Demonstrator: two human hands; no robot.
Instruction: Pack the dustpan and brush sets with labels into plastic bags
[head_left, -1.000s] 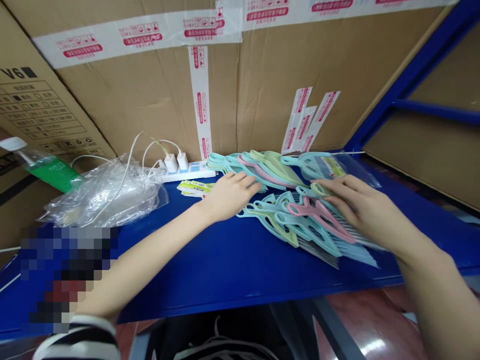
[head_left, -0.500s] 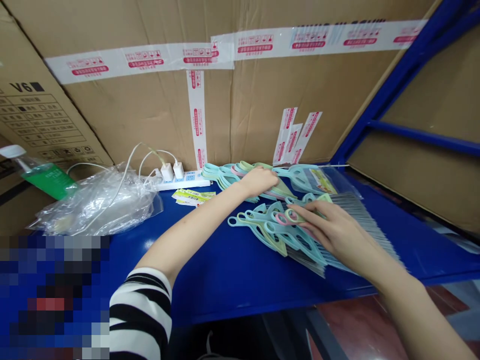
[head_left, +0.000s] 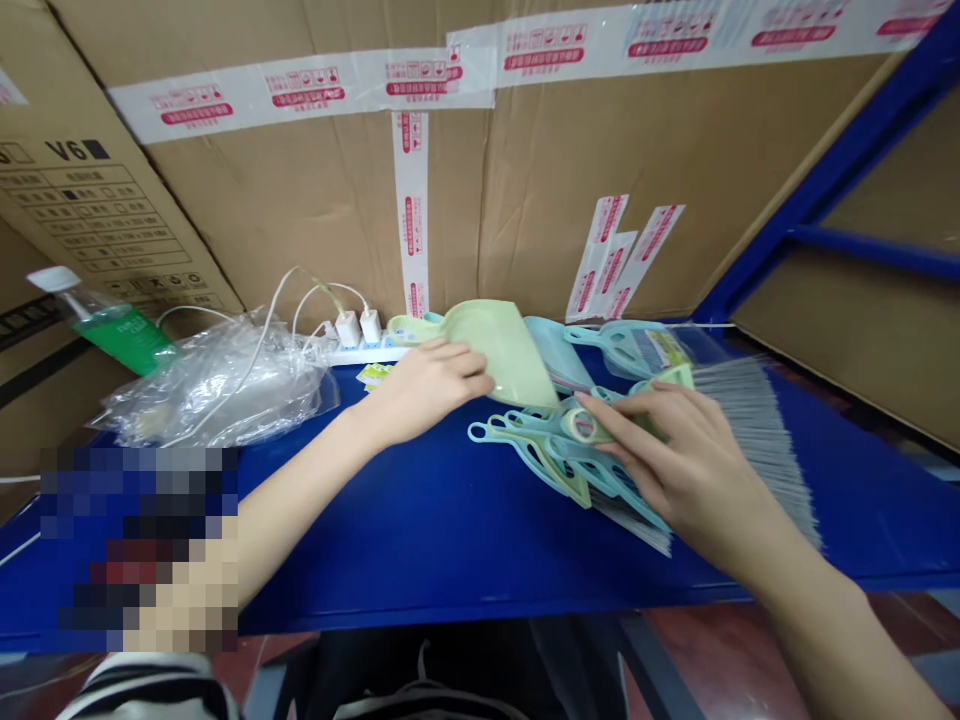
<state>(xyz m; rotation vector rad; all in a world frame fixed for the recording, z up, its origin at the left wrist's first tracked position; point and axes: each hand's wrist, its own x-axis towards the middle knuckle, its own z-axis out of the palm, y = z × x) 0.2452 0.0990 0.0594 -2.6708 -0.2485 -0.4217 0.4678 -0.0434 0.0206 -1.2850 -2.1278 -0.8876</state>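
Big brown cardboard [head_left: 300, 200] fills the far side, taped along what look like its joins, presumably to keep it closed. Below it runs the blue tabletop [head_left: 420, 540], and crumpled clear bags [head_left: 225, 390] spread across its left side.

Now the brushes, right of centre: the right hand [head_left: 686, 455] has its fingers narrowed around the stacked brushes [head_left: 585, 426], ring ends poking out left, grey bristles fanning right. Gripping by the handles probably keeps them lined up and spares the bristles. Just left and near, loose brushes [head_left: 536, 455] lie overlapped, rings mostly leftward, perhaps for easy picking.

Over at far centre, the pale green dustpan [head_left: 506, 345] is tilted, its handle left and its wide mouth right. The left hand [head_left: 431, 385] has its fingers bent in on its near edge, seemingly to steer it; the thumb is hidden. Bluish dustpans [head_left: 559, 352] peek out behind.

Far right, there's a bagged set [head_left: 630, 348]. Smaller still: a green bottle [head_left: 124, 335] leaning at far left, a white power strip [head_left: 364, 354] by the cardboard, and little yellow-green labels [head_left: 373, 375] beside the left hand.
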